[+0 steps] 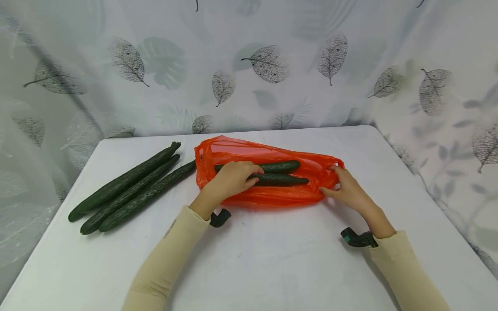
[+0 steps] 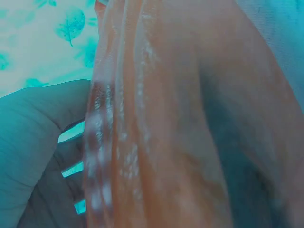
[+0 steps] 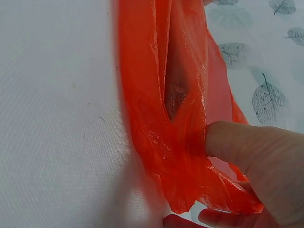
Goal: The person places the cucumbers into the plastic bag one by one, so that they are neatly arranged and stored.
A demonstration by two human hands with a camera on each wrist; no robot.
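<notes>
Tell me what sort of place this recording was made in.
Probably an indoor spot set up for filming, though the room beyond is hidden: a white-covered table, leaf-print fabric hung behind it, and a dark device at the right wrist.

A red plastic bag (image 3: 187,147) is held near one end by the right hand (image 3: 280,166), with the thumb (image 3: 228,140) laid against its creased side and the fingers (image 3: 225,218) partly covered by the bag's end. Between long folds a narrow gap is left, in which a dark patch (image 3: 176,92) can be seen, though what it is cannot be told. The bag is set over the white tabletop (image 3: 57,114), whose edge is hidden by it, a few tiny specks (image 3: 101,118) are scattered beside it, and a pale leaf-printed cloth (image 3: 251,28) is seen beyond.
</notes>
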